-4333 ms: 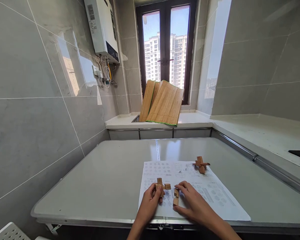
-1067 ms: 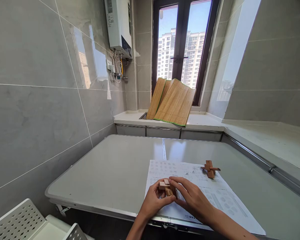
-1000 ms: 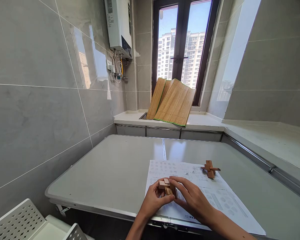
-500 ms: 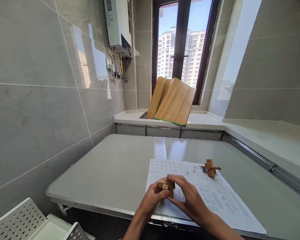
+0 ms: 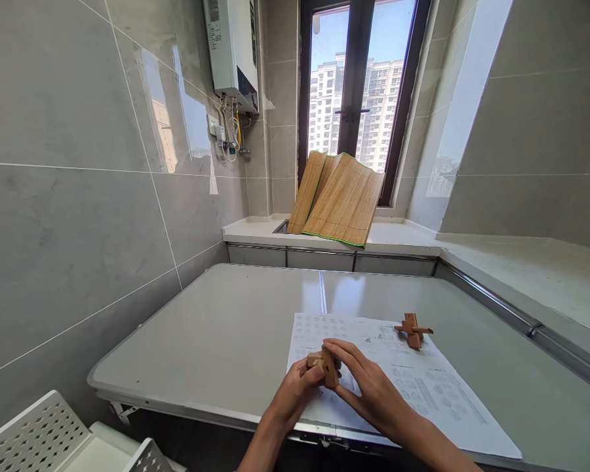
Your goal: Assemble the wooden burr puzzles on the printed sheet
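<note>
Between both hands is a small wooden interlocking puzzle (image 5: 330,368) of light brown blocks, held just above the near part of a printed paper sheet (image 5: 442,400). My left hand (image 5: 295,390) pinches its left side with thumb and fingers. On the other side, my right hand (image 5: 366,387) grips it, fingers over the top and thumb below. Parts of the puzzle are hidden behind the fingers. A second, darker wooden puzzle (image 5: 413,330), cross-shaped, rests on the sheet's far right corner, apart from the hands.
The sheet lies on a pale folding table (image 5: 201,347) with a seam down its middle. A white perforated basket (image 5: 34,426) stands low at the left. Behind the table, a bamboo mat (image 5: 344,203) leans on the sill by the window. A water heater (image 5: 231,56) hangs on the wall.
The wooden puzzle has been turned in the hands, so a taller block face now shows on its right. Both hands have shifted slightly left and up. The darker puzzle stays put.
</note>
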`<state>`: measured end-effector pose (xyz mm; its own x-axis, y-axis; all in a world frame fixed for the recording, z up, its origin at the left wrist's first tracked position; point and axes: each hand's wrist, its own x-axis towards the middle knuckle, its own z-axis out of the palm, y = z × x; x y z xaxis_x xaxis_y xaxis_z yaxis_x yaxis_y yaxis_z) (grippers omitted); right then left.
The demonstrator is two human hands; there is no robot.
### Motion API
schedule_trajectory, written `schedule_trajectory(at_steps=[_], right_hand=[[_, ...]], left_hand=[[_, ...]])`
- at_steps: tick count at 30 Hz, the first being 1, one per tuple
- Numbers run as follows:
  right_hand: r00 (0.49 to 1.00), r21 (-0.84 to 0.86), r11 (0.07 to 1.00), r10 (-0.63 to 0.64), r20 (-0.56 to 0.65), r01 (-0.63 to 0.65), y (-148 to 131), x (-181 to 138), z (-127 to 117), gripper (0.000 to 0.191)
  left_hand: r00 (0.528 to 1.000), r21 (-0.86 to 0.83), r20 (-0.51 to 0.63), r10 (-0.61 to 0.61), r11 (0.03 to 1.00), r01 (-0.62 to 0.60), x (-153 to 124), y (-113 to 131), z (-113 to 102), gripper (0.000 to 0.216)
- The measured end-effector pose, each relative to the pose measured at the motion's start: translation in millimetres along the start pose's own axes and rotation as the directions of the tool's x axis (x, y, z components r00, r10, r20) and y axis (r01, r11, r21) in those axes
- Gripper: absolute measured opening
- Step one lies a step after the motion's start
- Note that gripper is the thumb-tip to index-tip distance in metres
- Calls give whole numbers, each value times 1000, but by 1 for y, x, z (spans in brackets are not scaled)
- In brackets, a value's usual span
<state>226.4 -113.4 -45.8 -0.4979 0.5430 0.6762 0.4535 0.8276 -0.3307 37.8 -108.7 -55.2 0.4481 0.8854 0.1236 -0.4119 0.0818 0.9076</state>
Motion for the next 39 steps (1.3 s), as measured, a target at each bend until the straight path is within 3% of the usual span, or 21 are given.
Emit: schedule_trajectory(at_steps=[11, 16, 20, 23, 28, 35, 39], right_hand=[[999, 9, 1000, -15, -30, 15, -1, 1, 7, 55], [994, 60, 992, 106, 20, -107, -3, -3, -4, 67], [966, 182, 953, 253, -50, -240, -5, -2, -7, 32], [928, 308, 886, 372, -25, -347, -8, 3, -6, 22], [873, 461, 747, 460, 160, -478, -7, 7, -4, 36], [742, 684, 341, 493, 455, -646, -2, -2, 0, 44], [684, 633, 319, 537, 493, -706, 2, -10, -6, 48]], left_hand=[[999, 150, 30, 15, 988, -19, -1, 3, 4, 42], [996, 157, -84, 21, 988, -8, 0, -1, -2, 55], [994, 108, -97, 59, 993, -49, 2, -5, -4, 65], [997, 73, -28, 68, 995, -66, 1, -5, -1, 68], [999, 123, -34, 35, 992, -31, -2, -3, 2, 71], [997, 287, 63, 51, 956, -68, -6, -1, 8, 69], [997, 411, 72, 23, 910, -51, -5, -6, 7, 73]])
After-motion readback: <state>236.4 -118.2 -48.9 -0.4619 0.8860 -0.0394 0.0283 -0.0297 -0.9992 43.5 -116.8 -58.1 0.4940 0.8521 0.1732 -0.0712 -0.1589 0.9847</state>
